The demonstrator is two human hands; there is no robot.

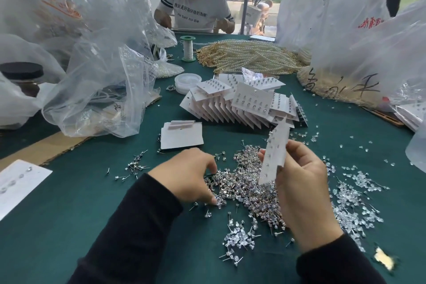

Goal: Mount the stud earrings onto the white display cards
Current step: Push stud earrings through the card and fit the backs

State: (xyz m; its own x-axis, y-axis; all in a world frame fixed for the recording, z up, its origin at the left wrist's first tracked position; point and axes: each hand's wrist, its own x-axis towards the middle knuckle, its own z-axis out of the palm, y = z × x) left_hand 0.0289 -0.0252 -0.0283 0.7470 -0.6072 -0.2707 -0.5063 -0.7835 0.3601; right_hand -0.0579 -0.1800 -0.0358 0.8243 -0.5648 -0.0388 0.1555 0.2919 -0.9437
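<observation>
The person seated across the bench [69, 203] wears a white T-shirt [196, 7] printed with a line of Chinese characters and, below it, "no zuo no die". The big plastic bag [359, 57] at the right carries large black handwritten characters low on its side and red print higher up, too creased to read; the clear bag [99, 80] at the left shows small black lettering that is too small to make out. The left grip [189, 175], in a black sleeve, is palm-down at the left edge of the heap of stud earrings [244, 189], fingers curled down with their tips in the studs and the thumb spread apart from them; I cannot tell whether it has hold of a stud. The right grip [302, 182] is raised over the right side of the heap and pinches a white display card [274, 152] between thumb and curled fingers. The card stands nearly upright, turned edge-on and leaning a little, with a few studs showing along it. Beyond the heap, a fanned stack of filled cards [230, 108] lies on the bench, and a small pile of blank cards [182, 138] sits just left of it. Clear earring backs [352, 196] are scattered to the right of the heap.
</observation>
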